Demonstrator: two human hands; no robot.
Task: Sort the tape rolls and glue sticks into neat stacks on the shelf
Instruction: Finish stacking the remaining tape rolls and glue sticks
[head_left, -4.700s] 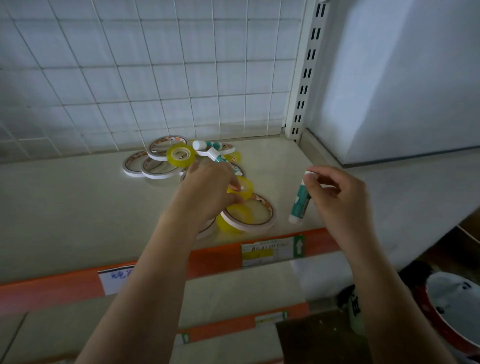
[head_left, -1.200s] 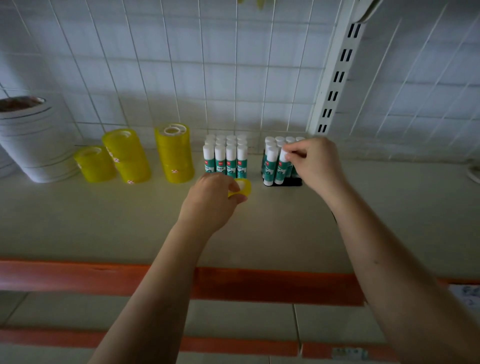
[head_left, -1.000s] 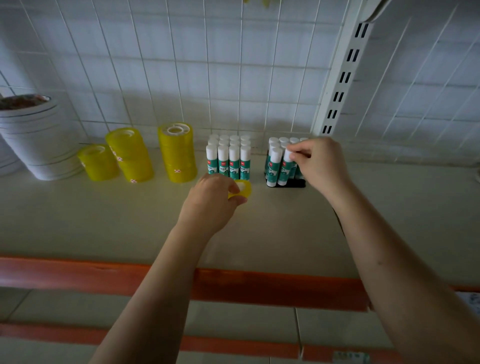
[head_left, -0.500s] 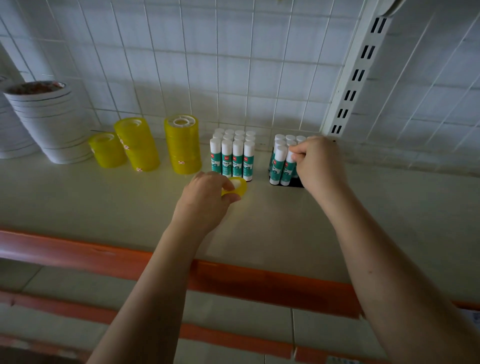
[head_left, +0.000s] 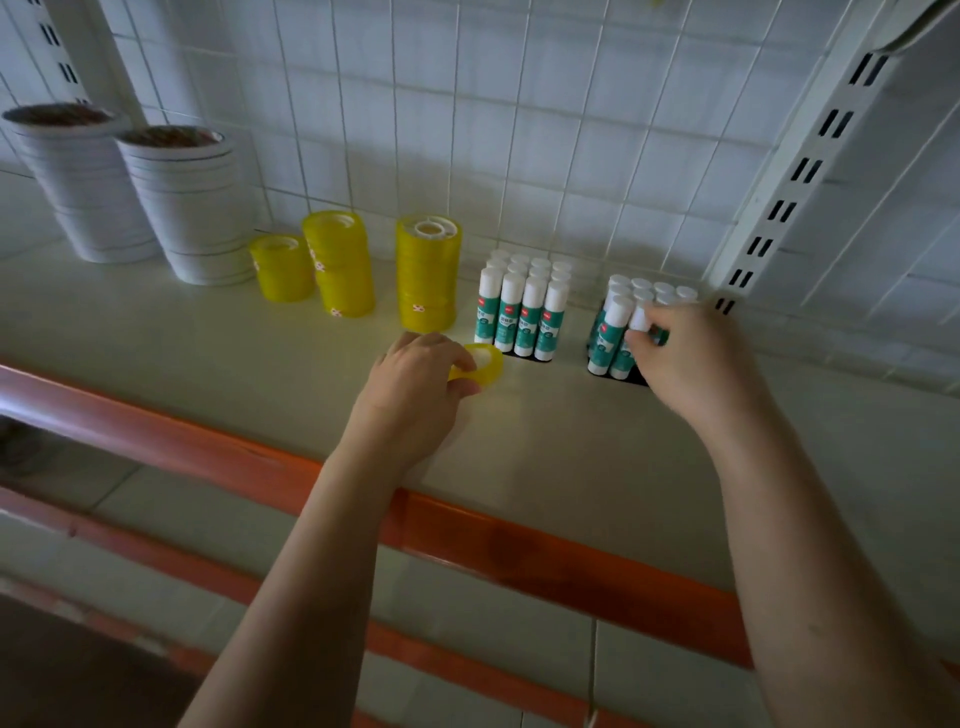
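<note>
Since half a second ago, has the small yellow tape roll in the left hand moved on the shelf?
No. The tape roll remains just in front of the left group of glue sticks, held by the left hand.

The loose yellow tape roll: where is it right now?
In the head view, the yellow tape roll is pinched in the left hand just above the shelf, in front of the left glue stick block.

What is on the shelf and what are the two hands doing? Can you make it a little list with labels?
left hand: holds a yellow tape roll low over the shelf
right hand: pinches a glue stick at the right glue stick group
left glue stick group: upright, in rows
yellow tape stacks: three, different heights
white tape stacks: two, far left
</note>
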